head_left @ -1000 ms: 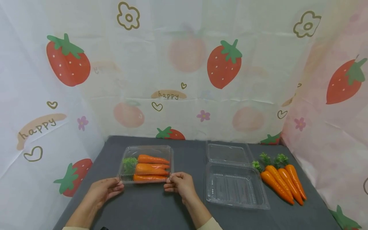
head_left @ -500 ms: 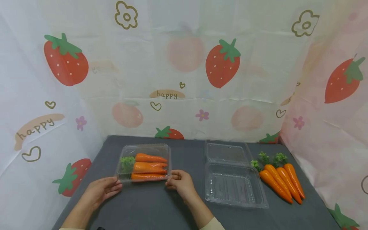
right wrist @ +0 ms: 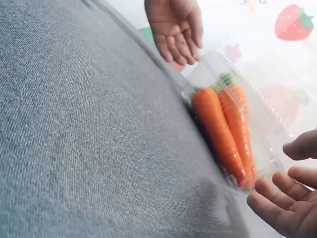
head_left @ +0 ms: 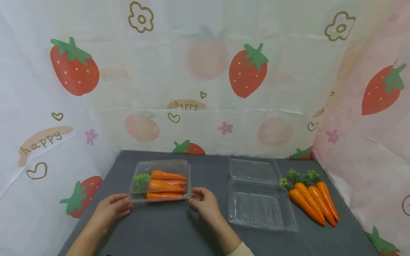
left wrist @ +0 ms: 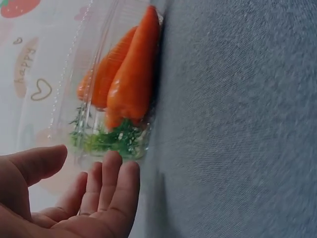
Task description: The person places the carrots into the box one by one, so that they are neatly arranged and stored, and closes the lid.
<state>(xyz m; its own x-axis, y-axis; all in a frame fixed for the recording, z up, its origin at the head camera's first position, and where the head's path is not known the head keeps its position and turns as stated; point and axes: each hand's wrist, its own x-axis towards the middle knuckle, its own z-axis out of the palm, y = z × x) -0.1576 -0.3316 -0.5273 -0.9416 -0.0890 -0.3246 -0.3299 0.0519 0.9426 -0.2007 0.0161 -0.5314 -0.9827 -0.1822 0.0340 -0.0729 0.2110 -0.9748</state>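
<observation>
A lidded clear plastic box (head_left: 136,193) with several carrots (head_left: 166,186) inside sits on the table's left half, their green tops at its left end. My left hand (head_left: 110,211) is beside its front left corner. In the left wrist view, that hand's thumb and fingers (left wrist: 130,183) are spread apart, the fingertips close to the box end. At the front right corner is my right hand (head_left: 206,206). The right wrist view shows its fingers (right wrist: 270,210) extended and parted from the thumb, right by the box's end.
Right of centre stands a second clear plastic box (head_left: 266,225), its lid (head_left: 253,170) folded back. Several loose carrots (head_left: 315,204) with green tops lie beside it. A printed curtain (head_left: 205,71) encloses the dark grey table (head_left: 160,231) at the back and sides.
The box shifted slightly left and back early on. Both hands held its front corners; now their fingers have loosened and drawn apart from it, the right hand moving a little right.
</observation>
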